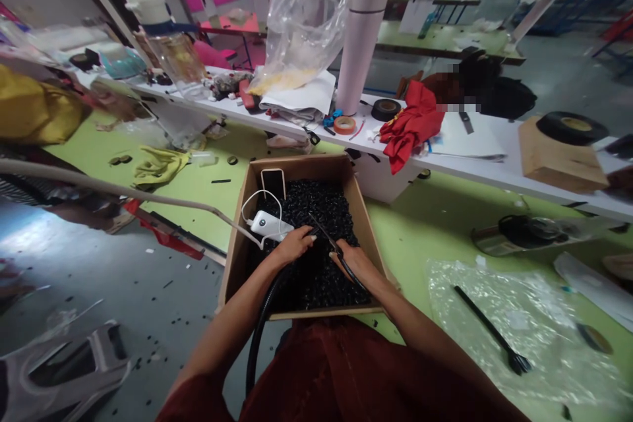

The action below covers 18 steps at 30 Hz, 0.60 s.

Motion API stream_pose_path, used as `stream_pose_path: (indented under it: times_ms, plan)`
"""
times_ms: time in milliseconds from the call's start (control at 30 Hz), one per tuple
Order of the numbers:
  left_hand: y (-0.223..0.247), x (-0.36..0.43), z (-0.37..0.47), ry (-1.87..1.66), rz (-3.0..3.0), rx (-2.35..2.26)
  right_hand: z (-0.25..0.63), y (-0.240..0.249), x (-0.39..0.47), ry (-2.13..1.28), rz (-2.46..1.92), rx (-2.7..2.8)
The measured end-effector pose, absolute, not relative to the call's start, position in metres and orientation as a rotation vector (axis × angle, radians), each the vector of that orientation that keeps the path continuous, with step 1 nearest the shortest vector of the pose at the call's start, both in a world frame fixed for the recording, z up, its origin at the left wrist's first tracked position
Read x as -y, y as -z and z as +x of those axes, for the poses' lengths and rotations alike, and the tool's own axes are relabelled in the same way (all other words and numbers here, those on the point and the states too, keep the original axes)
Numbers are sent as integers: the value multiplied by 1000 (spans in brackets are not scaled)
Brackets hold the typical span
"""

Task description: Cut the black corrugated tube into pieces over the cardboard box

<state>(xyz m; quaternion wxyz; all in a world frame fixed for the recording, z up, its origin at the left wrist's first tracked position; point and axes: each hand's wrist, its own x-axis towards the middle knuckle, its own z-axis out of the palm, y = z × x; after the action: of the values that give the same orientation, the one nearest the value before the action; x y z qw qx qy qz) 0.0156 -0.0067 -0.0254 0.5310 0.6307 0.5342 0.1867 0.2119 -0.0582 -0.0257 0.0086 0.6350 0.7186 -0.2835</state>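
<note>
A cardboard box full of small black pieces stands at the table's front edge. Over the pieces, my left hand is closed in a pinch on a small black piece, beside a white power bank with a white cable. My right hand is wrapped round dark scissors, whose blades point up and left toward my left fingertips. A long black tube runs under my left forearm. Against the box's back left corner leans a phone.
A white shelf behind the box holds a pink bottle, tape rolls and a red cloth. Clear plastic with a black bundle lies at right. A grey hose crosses from the left. Another person's head shows beyond the shelf.
</note>
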Motion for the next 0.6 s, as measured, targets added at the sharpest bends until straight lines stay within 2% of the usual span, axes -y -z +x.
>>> stream_pose_path:
  times_ms: [433, 600]
  plan:
    - [29, 12, 16, -406, 1588, -1291, 208, 28, 58, 800, 1969, -2261]
    - [22, 17, 23, -390, 1404, -1233, 210, 26, 60, 703, 2060, -2236]
